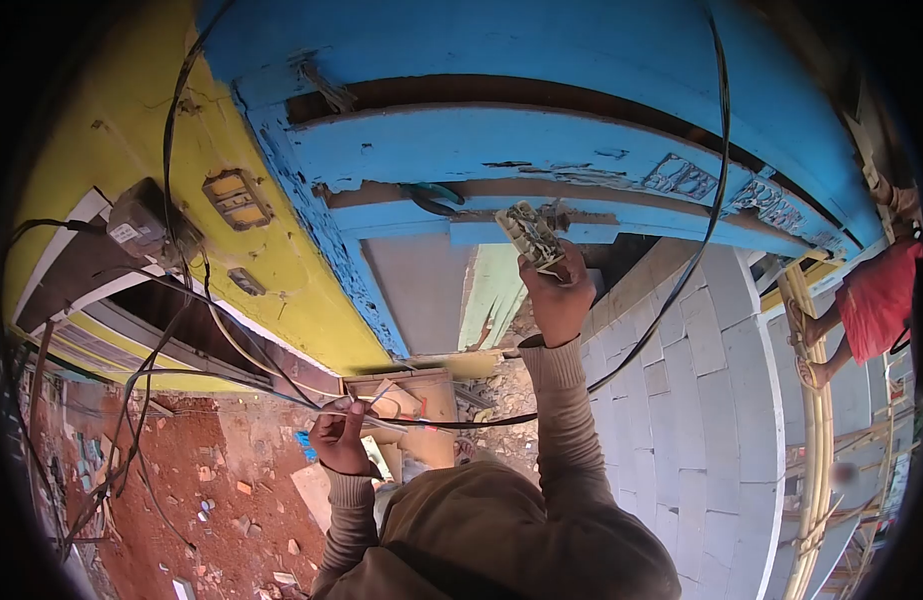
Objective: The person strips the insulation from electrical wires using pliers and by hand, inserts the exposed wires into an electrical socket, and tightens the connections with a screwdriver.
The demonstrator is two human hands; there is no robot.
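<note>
My left hand is closed on a bundle of thin wires and cables at lower centre, thumb and fingers pressed together round them. Up and to the right, my right hand grips a small pale rectangular electrical fitting, its wired inner side showing. This fitting is held in front of the lower edge of the blue boards. A thick black cable hangs from the top right and curves down past my right sleeve toward my left hand.
A yellow wall on the left bears a grey box and a yellow-framed fitting. Loose black cables hang there. Below lie reddish ground with rubble and cardboard. A person in red is on bamboo poles beside grey blocks.
</note>
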